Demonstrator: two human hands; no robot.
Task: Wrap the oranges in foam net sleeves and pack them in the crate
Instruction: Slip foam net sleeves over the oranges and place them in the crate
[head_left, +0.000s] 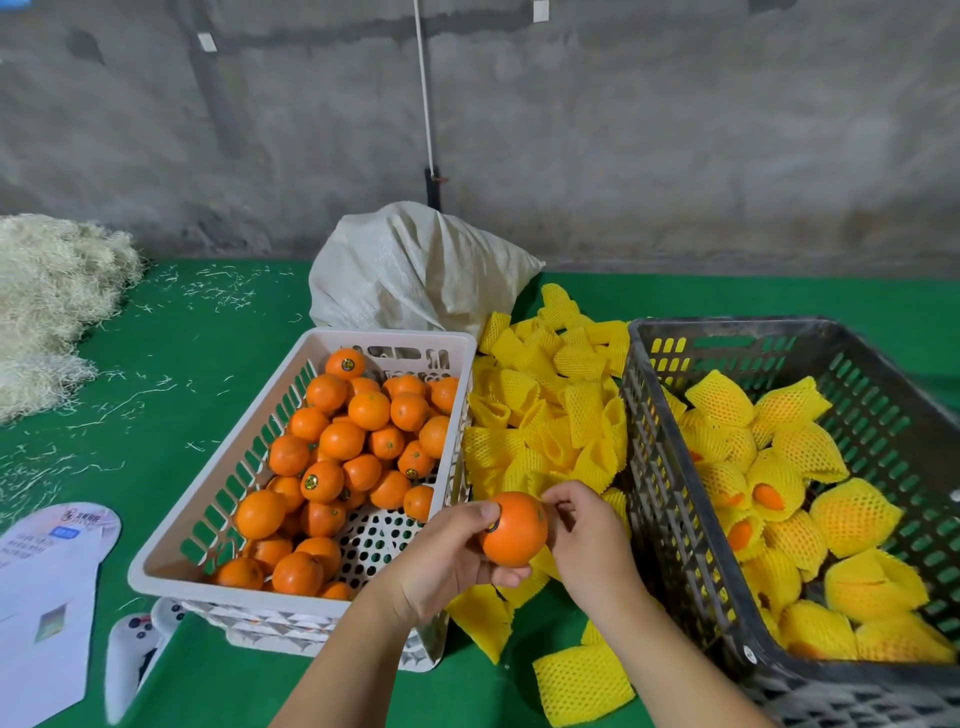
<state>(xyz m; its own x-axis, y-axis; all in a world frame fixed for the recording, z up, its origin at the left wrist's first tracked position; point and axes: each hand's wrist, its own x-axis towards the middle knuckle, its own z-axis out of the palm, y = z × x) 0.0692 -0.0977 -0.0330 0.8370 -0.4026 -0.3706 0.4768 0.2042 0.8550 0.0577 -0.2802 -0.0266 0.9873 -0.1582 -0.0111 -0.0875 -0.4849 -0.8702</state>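
Green tabletop (171, 364) under concrete wall. Left hand (441, 564) gripping bare orange (513, 529) between white basket (218, 431) and dark crate (670, 499); right hand (587, 540) pinching its far side, over yellow foam sleeves (545, 410).

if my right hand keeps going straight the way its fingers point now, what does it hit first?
The right hand points left toward the bare orange gripped in the left hand. Its fingertips look nearly on the fruit already, so the orange comes first, though depth is uncertain.
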